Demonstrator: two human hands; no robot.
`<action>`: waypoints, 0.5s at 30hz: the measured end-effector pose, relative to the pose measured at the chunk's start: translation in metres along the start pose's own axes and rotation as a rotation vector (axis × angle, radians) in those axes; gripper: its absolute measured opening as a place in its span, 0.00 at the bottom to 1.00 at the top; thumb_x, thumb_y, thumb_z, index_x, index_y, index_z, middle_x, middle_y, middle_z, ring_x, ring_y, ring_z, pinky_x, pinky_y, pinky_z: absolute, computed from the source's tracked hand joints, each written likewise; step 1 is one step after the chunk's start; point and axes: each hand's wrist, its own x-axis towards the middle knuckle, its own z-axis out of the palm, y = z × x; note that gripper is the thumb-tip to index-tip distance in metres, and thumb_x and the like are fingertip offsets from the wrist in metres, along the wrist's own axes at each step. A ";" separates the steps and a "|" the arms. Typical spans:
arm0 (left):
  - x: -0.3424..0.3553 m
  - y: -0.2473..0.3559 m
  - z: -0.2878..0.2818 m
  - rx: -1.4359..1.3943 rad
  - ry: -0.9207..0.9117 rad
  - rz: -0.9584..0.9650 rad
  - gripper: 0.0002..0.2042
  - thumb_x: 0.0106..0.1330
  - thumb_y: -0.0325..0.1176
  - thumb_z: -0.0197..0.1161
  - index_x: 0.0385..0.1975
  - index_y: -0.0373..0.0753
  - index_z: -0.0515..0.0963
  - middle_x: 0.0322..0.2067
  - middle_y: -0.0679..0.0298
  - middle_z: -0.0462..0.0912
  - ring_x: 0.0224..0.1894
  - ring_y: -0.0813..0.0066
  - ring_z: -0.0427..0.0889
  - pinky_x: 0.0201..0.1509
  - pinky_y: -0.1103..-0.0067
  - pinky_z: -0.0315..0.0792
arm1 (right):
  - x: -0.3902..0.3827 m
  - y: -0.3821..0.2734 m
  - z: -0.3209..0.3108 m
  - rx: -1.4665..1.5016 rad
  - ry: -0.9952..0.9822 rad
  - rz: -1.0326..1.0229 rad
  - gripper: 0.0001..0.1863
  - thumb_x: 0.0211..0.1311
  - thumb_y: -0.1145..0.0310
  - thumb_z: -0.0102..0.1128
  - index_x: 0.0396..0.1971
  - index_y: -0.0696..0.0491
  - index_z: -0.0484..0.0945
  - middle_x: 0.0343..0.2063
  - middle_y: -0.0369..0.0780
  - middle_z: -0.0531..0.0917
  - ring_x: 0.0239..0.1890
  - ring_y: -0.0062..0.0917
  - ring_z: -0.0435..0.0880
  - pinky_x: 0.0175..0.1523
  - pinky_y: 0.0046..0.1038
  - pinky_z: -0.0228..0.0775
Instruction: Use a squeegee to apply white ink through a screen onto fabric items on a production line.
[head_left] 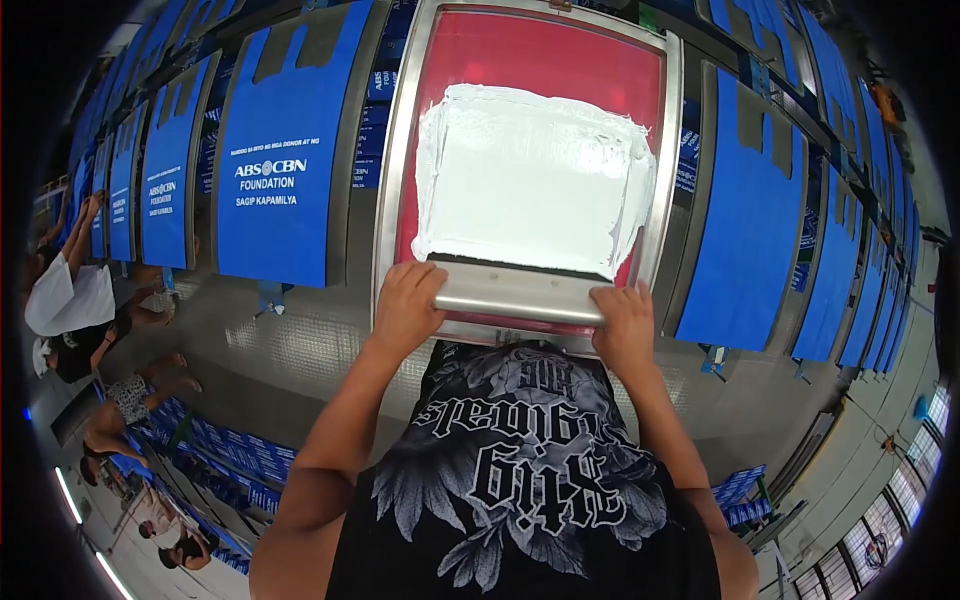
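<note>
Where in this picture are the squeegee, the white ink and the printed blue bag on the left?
squeegee [520, 293]: head view, middle of its metal handle bar.
white ink [535, 175]: head view, centre of the spread patch on the screen.
printed blue bag [280, 130]: head view, plain blue area above its lettering.

Pretty bright, even light where I'm gripping, no hard shadows around my left hand [405, 305] or right hand [623, 325]. The white ink [530, 180] just beyond my fingers is close to blown out, and the metal squeegee [520, 293] between my hands has a soft sheen. Daylight comes from windows [905, 480] low to my right. Heavy fisheye: straight edges bow away from my grip, corners go black, and far edges get soft and smeary.
</note>
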 end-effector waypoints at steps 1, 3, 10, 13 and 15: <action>0.004 -0.005 0.005 -0.048 0.040 0.012 0.21 0.34 0.22 0.65 0.34 0.38 0.75 0.34 0.58 0.77 0.40 0.57 0.75 0.45 0.66 0.68 | 0.004 0.005 0.004 -0.003 0.021 0.002 0.21 0.34 0.82 0.55 0.35 0.51 0.77 0.30 0.40 0.81 0.39 0.35 0.77 0.62 0.50 0.54; 0.046 -0.026 0.014 0.049 0.047 0.009 0.19 0.35 0.21 0.64 0.34 0.37 0.77 0.34 0.56 0.79 0.39 0.57 0.77 0.46 0.66 0.69 | 0.050 0.030 0.007 -0.047 0.083 -0.060 0.21 0.35 0.81 0.55 0.36 0.52 0.78 0.28 0.40 0.80 0.35 0.36 0.77 0.63 0.49 0.54; 0.193 -0.045 -0.024 0.068 -0.104 -0.125 0.14 0.49 0.35 0.68 0.34 0.37 0.81 0.31 0.51 0.81 0.37 0.54 0.80 0.42 0.68 0.73 | 0.173 0.066 -0.043 -0.179 0.004 -0.003 0.17 0.39 0.75 0.57 0.35 0.50 0.81 0.24 0.45 0.82 0.29 0.40 0.81 0.41 0.39 0.70; 0.082 -0.038 -0.021 0.056 -0.127 -0.097 0.16 0.42 0.28 0.70 0.34 0.39 0.80 0.32 0.55 0.81 0.39 0.54 0.78 0.46 0.64 0.70 | 0.086 0.018 -0.040 -0.162 -0.237 0.109 0.23 0.37 0.79 0.55 0.40 0.48 0.80 0.36 0.39 0.83 0.42 0.33 0.79 0.63 0.46 0.53; 0.017 -0.021 -0.008 0.001 -0.102 -0.005 0.17 0.40 0.22 0.64 0.34 0.37 0.79 0.34 0.55 0.80 0.36 0.54 0.76 0.45 0.62 0.69 | 0.024 0.004 -0.015 -0.062 -0.171 0.080 0.24 0.36 0.80 0.56 0.40 0.48 0.79 0.37 0.38 0.82 0.42 0.33 0.78 0.66 0.48 0.50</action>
